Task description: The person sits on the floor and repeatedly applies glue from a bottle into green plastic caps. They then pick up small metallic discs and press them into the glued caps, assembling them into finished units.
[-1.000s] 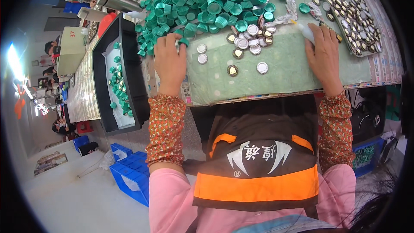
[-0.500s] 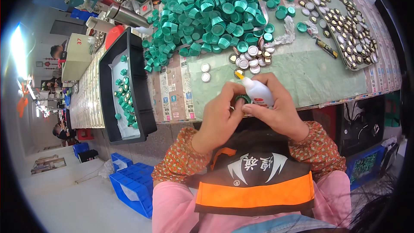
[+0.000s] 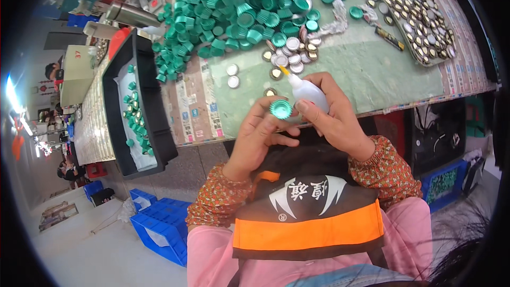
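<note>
Between the thumb and fingers of my left hand [image 3: 253, 137] is a small green fluted cup [image 3: 280, 108], its open, shiny inside facing up toward me. My right hand [image 3: 339, 119] is wrapped round a white squeeze bottle [image 3: 310, 93] with a thin yellow nozzle, which points up and left, apart from the cup. Just beyond the nozzle lies a small heap of round crimped caps [image 3: 291, 53], some silver, some dark-rimmed. A single dark-rimmed cap [image 3: 270, 92] sits behind the cup. Two silver caps [image 3: 232, 75] lie to the left on the green mat [image 3: 366, 85].
A big pile of green cups [image 3: 234, 5] covers the far table. On the left stands a black tray [image 3: 161, 138] holding green pieces. At the right, a tray [image 3: 436, 59] bears many caps, with a black-and-yellow tube [image 3: 389, 38] beside it. Blue crates [image 3: 167, 223] stand on the floor.
My left hand has turned the green cup up into plain sight; before, my fingers mostly hid it. The hands are slightly farther apart. The whole view has shifted a little.
</note>
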The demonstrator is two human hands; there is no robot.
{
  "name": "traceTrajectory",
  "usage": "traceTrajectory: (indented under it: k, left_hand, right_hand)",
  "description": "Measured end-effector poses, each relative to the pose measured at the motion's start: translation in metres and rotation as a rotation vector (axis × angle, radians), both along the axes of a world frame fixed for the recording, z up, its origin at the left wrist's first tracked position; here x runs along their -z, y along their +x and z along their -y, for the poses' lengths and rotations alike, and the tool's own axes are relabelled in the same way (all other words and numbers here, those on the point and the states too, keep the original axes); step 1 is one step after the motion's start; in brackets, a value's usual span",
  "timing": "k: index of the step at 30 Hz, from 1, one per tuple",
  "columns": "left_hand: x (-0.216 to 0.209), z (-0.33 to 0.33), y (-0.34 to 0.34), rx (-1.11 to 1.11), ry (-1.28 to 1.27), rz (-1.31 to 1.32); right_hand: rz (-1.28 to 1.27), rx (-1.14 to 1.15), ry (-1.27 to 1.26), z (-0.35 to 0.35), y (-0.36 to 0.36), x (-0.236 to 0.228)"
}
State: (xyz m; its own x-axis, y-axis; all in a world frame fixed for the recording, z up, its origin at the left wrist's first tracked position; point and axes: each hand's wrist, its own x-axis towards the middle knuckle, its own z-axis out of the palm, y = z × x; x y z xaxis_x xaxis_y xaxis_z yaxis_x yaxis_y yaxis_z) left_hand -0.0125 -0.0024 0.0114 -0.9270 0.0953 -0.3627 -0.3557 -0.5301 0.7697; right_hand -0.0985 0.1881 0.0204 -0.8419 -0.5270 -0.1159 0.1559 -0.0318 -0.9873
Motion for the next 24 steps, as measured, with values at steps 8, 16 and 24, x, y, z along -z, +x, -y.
traceTrajectory:
  k: [8, 16, 24]
  left_hand:
    - [0.017, 0.013, 0.012, -0.028, 0.198, -0.036]
    - [0.018, 0.011, 0.017, -0.022, 0.178, 0.004]
    - [0.021, 0.007, 0.021, -0.029, 0.164, 0.001]
  right_hand:
    - [-0.717, -0.050, 0.092, -0.028, 0.006, -0.005]
    - [-0.819, -0.033, 0.019, -0.025, 0.013, -0.003]
    - [-0.843, -0.037, 0.005, -0.024, 0.016, 0.001]
